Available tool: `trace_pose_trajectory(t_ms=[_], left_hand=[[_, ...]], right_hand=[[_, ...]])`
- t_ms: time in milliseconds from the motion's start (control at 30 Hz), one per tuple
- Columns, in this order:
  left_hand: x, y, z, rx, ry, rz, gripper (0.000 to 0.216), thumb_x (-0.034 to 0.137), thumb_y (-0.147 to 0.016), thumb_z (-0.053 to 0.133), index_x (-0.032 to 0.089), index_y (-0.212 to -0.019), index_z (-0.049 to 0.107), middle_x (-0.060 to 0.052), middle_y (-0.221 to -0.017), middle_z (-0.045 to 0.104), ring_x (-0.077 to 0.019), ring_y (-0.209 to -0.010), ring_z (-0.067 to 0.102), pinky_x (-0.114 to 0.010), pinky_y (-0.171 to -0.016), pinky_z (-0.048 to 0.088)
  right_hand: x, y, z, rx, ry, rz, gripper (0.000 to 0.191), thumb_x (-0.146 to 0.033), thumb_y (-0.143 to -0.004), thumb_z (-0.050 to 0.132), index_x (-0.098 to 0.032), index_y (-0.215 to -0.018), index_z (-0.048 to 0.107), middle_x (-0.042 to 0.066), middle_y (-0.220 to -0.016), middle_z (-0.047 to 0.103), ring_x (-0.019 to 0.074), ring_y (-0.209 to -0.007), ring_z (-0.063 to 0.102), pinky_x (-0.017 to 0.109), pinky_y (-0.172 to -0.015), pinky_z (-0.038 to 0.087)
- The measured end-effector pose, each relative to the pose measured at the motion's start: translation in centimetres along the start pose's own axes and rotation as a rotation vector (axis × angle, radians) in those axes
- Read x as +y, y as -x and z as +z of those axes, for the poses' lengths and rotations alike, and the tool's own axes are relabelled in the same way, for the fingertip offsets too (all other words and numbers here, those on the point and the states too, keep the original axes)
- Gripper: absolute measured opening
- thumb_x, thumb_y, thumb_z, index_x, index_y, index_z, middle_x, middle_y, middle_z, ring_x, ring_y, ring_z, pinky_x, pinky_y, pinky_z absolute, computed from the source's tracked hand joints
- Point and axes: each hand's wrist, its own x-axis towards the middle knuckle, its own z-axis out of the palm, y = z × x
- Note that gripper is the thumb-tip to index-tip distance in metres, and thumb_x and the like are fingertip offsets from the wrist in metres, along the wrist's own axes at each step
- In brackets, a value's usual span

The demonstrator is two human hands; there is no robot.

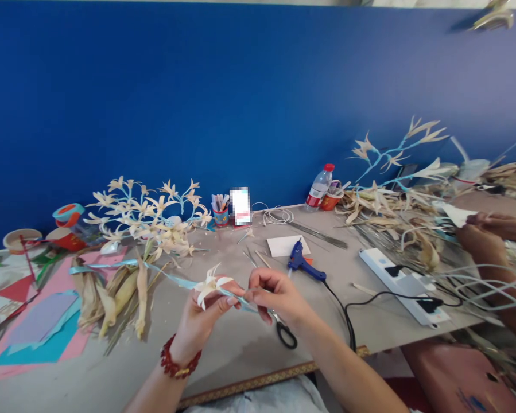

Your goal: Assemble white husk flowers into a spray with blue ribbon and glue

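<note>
My left hand point(200, 321), with a red bead bracelet at the wrist, is closed round the stem of a small cream husk flower point(210, 285). My right hand point(275, 295) pinches the stem just right of the flower, together with a light blue ribbon point(163, 274) that trails away to the left across the table. Both hands hover above the grey table point(240, 344), close to its front edge. Black-handled scissors point(286, 334) lie right under my right hand.
A blue glue gun point(303, 264) with a black cord lies beside a white power strip point(402, 284). Finished flower sprays point(148, 215), husks point(111, 298) and coloured paper point(42, 327) lie left. Another person's hands point(488, 232) work at right among dried husks. A bottle point(319, 188) stands by the blue wall.
</note>
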Motion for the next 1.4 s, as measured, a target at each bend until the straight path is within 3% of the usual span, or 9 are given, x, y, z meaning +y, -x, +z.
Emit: trace_pose_trajectory(t_ms=[267, 433, 633, 933, 1067, 1267, 1400], left_hand=[[-0.3, -0.1, -0.2, -0.025, -0.062, -0.019, 0.013, 0.021, -0.080, 0.069, 0.023, -0.087, 0.079, -0.006, -0.089, 0.066, -0.0161, -0.071, 0.061, -0.028, -0.068, 0.050], [-0.4, -0.2, -0.3, -0.025, -0.053, -0.036, 0.013, 0.023, -0.081, 0.068, 0.021, -0.089, 0.078, -0.006, -0.088, 0.066, -0.0177, -0.075, 0.060, -0.029, -0.069, 0.048], [-0.2, -0.3, -0.2, 0.000, -0.093, 0.032, 0.011, 0.025, -0.079, 0.070, 0.019, -0.083, 0.078, -0.007, -0.095, 0.056, -0.0225, -0.093, 0.053, -0.029, -0.078, 0.044], [-0.1, -0.7, 0.2, -0.099, 0.068, -0.006, 0.012, 0.027, -0.076, 0.072, 0.017, -0.075, 0.077, -0.011, -0.104, 0.058, -0.0268, -0.101, 0.052, -0.032, -0.079, 0.046], [0.1, -0.9, 0.6, -0.167, 0.183, -0.057, 0.012, 0.029, -0.075, 0.073, 0.018, -0.074, 0.077, -0.011, -0.103, 0.062, -0.0259, -0.097, 0.056, -0.031, -0.072, 0.048], [0.0, -0.9, 0.8, -0.169, 0.247, -0.124, 0.011, 0.028, -0.074, 0.074, 0.018, -0.076, 0.079, -0.012, -0.107, 0.065, -0.0158, -0.070, 0.059, -0.026, -0.055, 0.048], [-0.1, -1.0, 0.8, -0.189, 0.215, -0.104, 0.010, 0.027, -0.075, 0.072, 0.019, -0.077, 0.079, -0.012, -0.130, 0.053, -0.0182, -0.079, 0.060, -0.025, -0.050, 0.050]], right_hand=[[0.0, -0.1, 0.3, 0.053, 0.010, 0.064, 0.021, -0.022, -0.068, 0.067, -0.017, -0.060, 0.048, -0.007, -0.051, 0.053, 0.0036, -0.029, 0.045, 0.011, -0.025, 0.033], [0.1, -0.1, 0.2, 0.050, 0.044, 0.073, 0.020, -0.025, -0.069, 0.067, -0.017, -0.063, 0.050, -0.010, -0.049, 0.048, 0.0016, -0.028, 0.037, 0.011, -0.024, 0.031], [0.2, 0.2, 0.4, 0.040, 0.012, 0.100, 0.028, -0.032, -0.071, 0.072, -0.018, -0.065, 0.048, -0.011, -0.046, 0.043, 0.0021, -0.028, 0.035, 0.011, -0.024, 0.030], [0.0, 0.1, 0.3, -0.095, -0.116, 0.194, 0.026, -0.029, -0.070, 0.077, -0.018, -0.068, 0.054, -0.013, -0.044, 0.036, 0.0019, -0.030, 0.025, 0.012, -0.024, 0.033], [0.2, 0.0, 0.2, -0.169, -0.176, 0.238, 0.025, -0.029, -0.069, 0.078, -0.017, -0.072, 0.056, -0.013, -0.043, 0.036, 0.0017, -0.030, 0.023, 0.013, -0.026, 0.036], [0.6, 0.0, 0.4, -0.189, -0.291, 0.216, 0.023, -0.025, -0.071, 0.075, -0.016, -0.071, 0.054, -0.003, -0.059, 0.064, -0.0006, -0.029, 0.023, 0.012, -0.024, 0.034], [1.0, 0.1, 0.2, -0.222, -0.362, 0.225, 0.022, -0.021, -0.071, 0.072, -0.016, -0.070, 0.051, 0.003, -0.065, 0.070, -0.0019, -0.029, 0.020, 0.009, -0.024, 0.025]])
